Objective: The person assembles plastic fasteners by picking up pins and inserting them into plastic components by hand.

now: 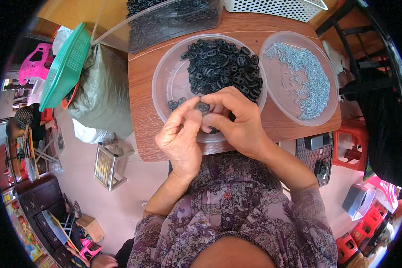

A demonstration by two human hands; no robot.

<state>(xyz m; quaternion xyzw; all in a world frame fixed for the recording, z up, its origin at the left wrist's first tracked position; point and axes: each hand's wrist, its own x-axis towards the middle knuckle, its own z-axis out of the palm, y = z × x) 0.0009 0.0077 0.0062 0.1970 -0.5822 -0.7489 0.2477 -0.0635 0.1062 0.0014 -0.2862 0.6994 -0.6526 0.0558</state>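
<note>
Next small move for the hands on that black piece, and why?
I'd probably tilt the small black piece slightly: the left hand pinches it, and the right hand's fingertips crowd it, so it's unclear whether one of the thin silvery-blue pins is in it. Turning it over the clear round tub seems safest if it slips.

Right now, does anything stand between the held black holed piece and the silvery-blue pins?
Yes: the right hand, just right of the black holed piece; beyond it, the rims of the parts tray and pin tray.
</note>
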